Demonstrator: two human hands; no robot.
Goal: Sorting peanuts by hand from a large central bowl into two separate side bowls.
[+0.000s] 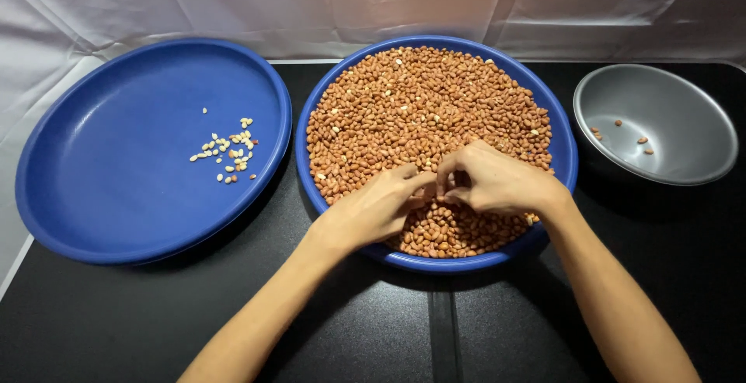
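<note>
- Two hands meet over the near part of the middle blue tray (563,158), which is heaped with red-skinned peanuts (420,111).
- The left hand (373,210) rests on the heap, its fingers (410,173) drawn together; whether a nut sits between them I cannot tell.
- The right hand (493,181) lies just beside it, fingertips touching the left's, curled in and pinched together; what they hold is hidden.
- The step in hand looks like picking through the nuts, odd ones being pulled from the heap.
- A second blue tray (101,189) to the left holds a small scatter of pale, skinless kernels (227,151).
- A grey metal bowl (699,127) to the right holds only a few dark nuts (629,138).
- All three stand on a black surface (373,321), white cloth (373,2) behind.
- The next move calls for a fine pinch on one small nut, lifted without dragging its neighbours over the rim.
</note>
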